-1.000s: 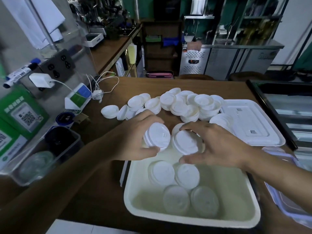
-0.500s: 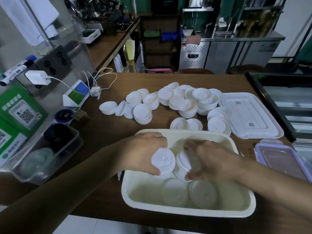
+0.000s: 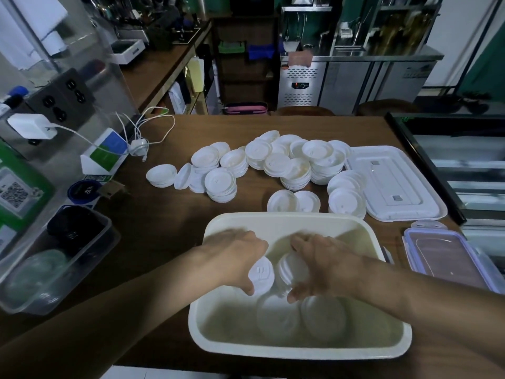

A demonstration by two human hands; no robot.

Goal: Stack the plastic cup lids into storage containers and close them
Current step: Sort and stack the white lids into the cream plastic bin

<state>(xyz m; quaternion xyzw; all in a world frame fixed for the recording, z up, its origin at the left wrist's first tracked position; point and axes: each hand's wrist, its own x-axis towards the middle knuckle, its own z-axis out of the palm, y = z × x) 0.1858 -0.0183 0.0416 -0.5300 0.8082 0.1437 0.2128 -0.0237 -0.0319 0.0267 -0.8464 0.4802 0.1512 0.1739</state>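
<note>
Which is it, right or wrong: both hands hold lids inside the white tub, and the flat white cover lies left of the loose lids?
Wrong on one point: the head view shows the cover lying right of the loose lids, not left. The left hand and right hand do hold lids inside the tub.

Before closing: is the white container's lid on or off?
Off. The container stands open; a white lid lies on the table beyond it.

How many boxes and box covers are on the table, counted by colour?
White: 2, the tub and the flat cover
See-through: 1, the clear box on the left
Purple-edged: 1, the purple-edged box on the right
Total: 4
</note>
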